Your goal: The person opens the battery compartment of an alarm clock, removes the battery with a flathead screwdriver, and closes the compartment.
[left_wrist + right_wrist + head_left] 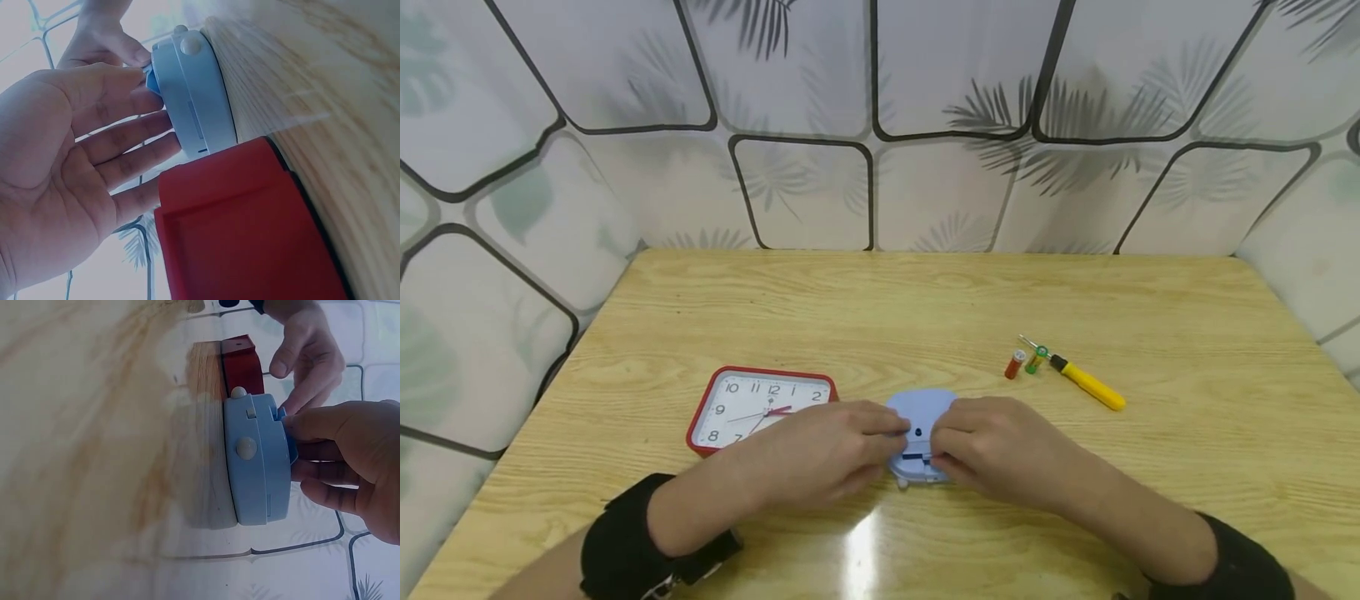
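A small light blue clock (922,406) lies back side up on the table, with a black knob and a dark slot in its back. White round feet (246,448) stick out from its near edge. My left hand (842,446) reaches it from the left, fingers mostly straight, tips touching its back. From the other side my right hand (1000,442) bends its thumb and fingers onto the back beside the slot. Between those fingers and the body a darker blue raised piece (292,447) shows; its shape is partly hidden by the fingers.
Left of the blue clock lies a red-framed square clock (745,392), face up, partly behind my left forearm. A red battery (1015,364), a green battery (1036,360) and a yellow-handled screwdriver (1092,385) lie to the right. A patterned backdrop (805,192) borders the table's far edge.
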{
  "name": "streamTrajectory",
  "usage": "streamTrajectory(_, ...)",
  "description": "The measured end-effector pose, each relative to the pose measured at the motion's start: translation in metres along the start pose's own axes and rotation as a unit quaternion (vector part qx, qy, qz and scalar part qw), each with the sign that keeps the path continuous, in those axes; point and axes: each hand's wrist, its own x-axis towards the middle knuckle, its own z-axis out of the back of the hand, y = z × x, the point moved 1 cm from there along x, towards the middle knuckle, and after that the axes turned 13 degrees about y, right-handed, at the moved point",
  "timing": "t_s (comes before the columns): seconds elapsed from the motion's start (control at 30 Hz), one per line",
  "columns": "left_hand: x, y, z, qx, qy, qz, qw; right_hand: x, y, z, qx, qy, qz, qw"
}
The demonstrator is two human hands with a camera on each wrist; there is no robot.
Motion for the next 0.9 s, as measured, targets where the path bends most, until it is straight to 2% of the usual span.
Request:
streamTrajectory(0.2,0.0,-0.002,0.0,0.031,0.003,-0.015,0.9994,-0.001,-0.001,-0.001,0.02,0.013,-0.01,0.9997)
streamTrajectory(0.33,0.0,-0.002,0.001,0.035,0.026,-0.008,0.999,-0.001,-0.001,0.001,0.031,0.028,-0.014,0.9991)
streamTrajectory(0.47,0.0,-0.004,0.002,0.035,0.043,0.007,0.9985,-0.002,-0.002,0.005,0.026,0.067,-0.011,0.9973)
streamTrajectory(0.63,-0.001,-0.007,0.003,0.048,0.044,0.012,0.9978,-0.004,-0.002,0.012,0.043,0.11,-0.017,0.9928)
streamTrajectory(0.9,-0.001,-0.01,0.004,0.058,0.051,0.021,0.9968,-0.006,-0.005,0.012,0.061,0.109,-0.015,0.9921)
